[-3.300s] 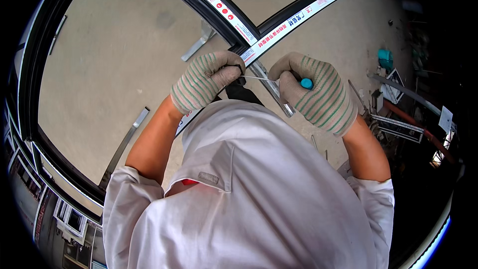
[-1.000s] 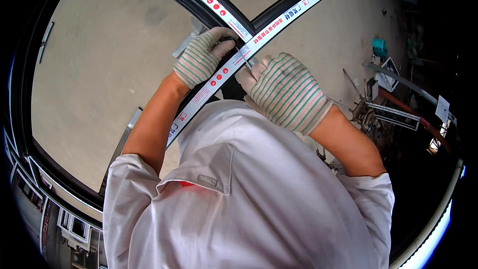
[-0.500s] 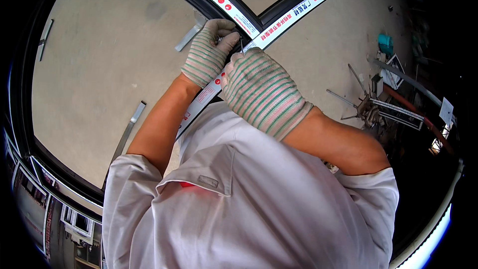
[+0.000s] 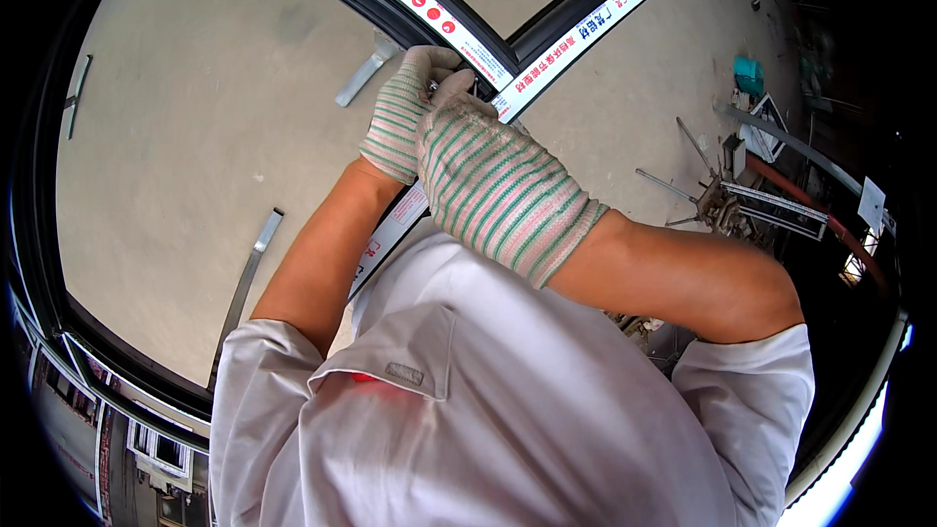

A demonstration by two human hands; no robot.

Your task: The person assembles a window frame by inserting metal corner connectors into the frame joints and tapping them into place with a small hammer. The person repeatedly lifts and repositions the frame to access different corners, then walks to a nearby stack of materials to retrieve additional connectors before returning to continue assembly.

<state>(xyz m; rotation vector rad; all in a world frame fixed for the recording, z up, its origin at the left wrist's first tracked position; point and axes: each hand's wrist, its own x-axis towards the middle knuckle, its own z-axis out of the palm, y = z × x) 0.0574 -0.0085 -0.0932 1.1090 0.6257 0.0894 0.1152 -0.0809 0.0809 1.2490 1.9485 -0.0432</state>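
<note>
A black frame with white printed film [image 4: 558, 60] on its bars runs across the upper middle, and two bars meet at a corner there. My left hand [image 4: 398, 117], in a striped knit glove, is curled at this joint with thumb and fingers drawn together. Pressed close against it, my right hand [image 4: 512, 190] in a matching glove is closed, its fingertips by the left thumb. Small dark and shiny bits show between the fingertips, too hidden to name. The film-covered bar continues below both hands [image 4: 398, 226], partly behind my shirt.
A flat grey metal piece [image 4: 365, 78] sticks out beside my left hand. Another long strip [image 4: 250, 273] stands left of my forearm. On the right are a metal stand with splayed rods [image 4: 717, 200], a teal container [image 4: 749, 76] and a reddish bar [image 4: 859, 252].
My right hand has shifted left and turned, now overlapping the left hand. The thin dark piece that stood up between them is mostly hidden. My right elbow has swung outward.
</note>
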